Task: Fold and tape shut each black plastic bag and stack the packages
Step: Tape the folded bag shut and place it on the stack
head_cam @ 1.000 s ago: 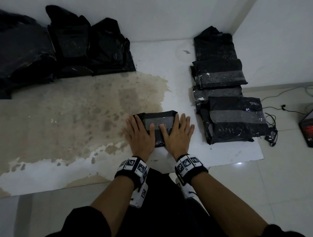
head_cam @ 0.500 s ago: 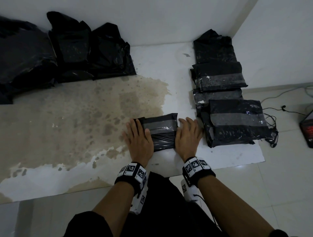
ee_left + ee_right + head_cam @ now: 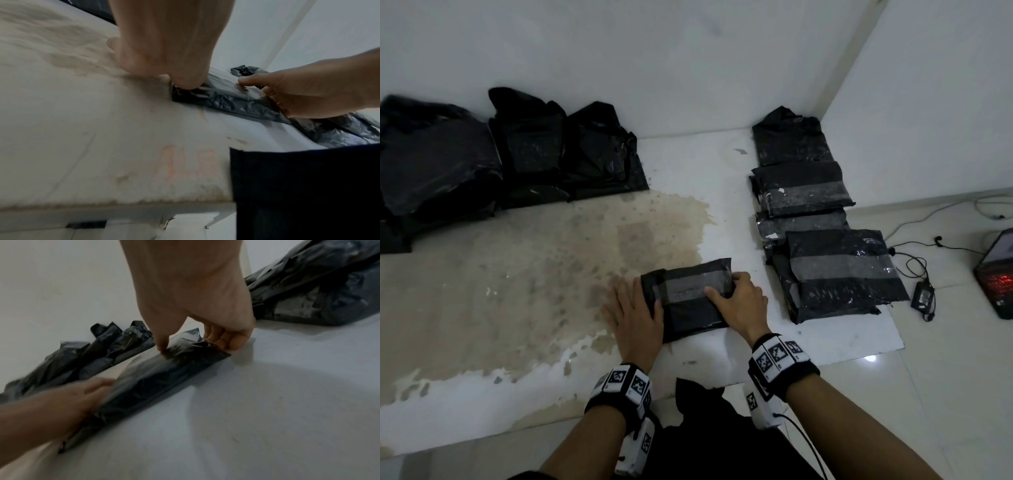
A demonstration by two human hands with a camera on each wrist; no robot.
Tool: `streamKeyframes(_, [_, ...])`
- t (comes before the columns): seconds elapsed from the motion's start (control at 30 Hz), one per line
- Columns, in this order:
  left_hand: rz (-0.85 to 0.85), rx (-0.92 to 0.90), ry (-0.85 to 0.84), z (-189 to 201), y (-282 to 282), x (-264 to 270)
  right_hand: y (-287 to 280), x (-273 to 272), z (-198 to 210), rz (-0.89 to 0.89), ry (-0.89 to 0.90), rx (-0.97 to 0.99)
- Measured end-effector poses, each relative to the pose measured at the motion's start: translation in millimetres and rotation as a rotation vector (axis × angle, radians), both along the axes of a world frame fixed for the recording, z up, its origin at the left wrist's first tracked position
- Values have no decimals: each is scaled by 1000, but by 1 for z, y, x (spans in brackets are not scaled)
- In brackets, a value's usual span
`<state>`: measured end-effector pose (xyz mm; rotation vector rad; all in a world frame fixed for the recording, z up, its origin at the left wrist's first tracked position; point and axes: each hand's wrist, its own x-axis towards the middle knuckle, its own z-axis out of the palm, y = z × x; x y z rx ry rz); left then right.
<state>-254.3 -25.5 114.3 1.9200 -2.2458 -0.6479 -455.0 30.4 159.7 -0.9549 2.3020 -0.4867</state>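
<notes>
Taped package (image 3: 688, 298) on board center: right hand (image 3: 743, 305) pinches its right edge, left hand (image 3: 635, 315) lies flat at its left. Finished stack (image 3: 822, 240) just right; unfolded bags (image 3: 500, 164) remain far left.

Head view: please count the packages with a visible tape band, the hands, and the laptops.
Taped packages: 4 (one gripped by the right hand, three at the right)
Hands: 2 (the left hand lies flat)
Laptop: 1
Total: 7
</notes>
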Motion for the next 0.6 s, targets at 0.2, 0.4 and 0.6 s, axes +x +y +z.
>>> streamKeyframes(0.2, [8,-12,57,10,-2,1,-11,-9,5,-61,-398,-113])
streamKeyframes(0.4, [-32,56,128,21,-15,3,-32,-27,10,-187,-475,-346])
streamKeyframes(0.6, [-269,-25,-121,4,-18,17,-112,-81,50,-134,-275,-307])
